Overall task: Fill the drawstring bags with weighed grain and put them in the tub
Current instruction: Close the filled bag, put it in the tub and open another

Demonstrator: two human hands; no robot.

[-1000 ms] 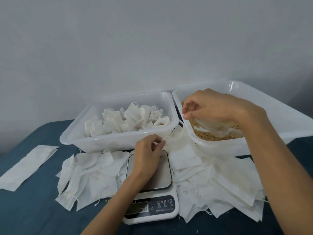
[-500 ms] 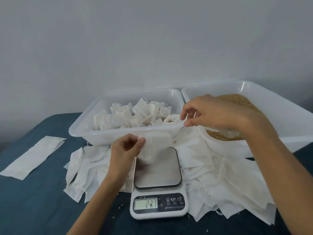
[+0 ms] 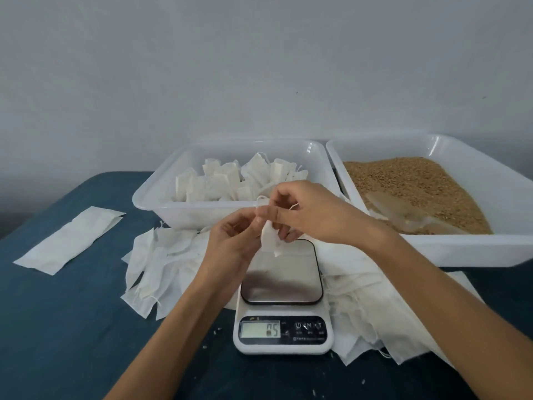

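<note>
A: Obs.: your left hand (image 3: 230, 241) and right hand (image 3: 305, 212) both pinch the neck of one filled bag (image 3: 269, 241), hanging just above the scale (image 3: 281, 272), in front of the tub (image 3: 161, 209) of finished bags.

B: Step in hand?

A: Likely cinching the drawstring. Hold the neck upright, pull both ends evenly, keep grain (image 3: 412, 183) from spilling; then into the tub.

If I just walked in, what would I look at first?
Probably the two hands, left hand and right hand, pinching a little white bag in the air above the scale. Next, the golden grain heaped in the tub at back right, and the tub of bags beside it on the left.
</note>
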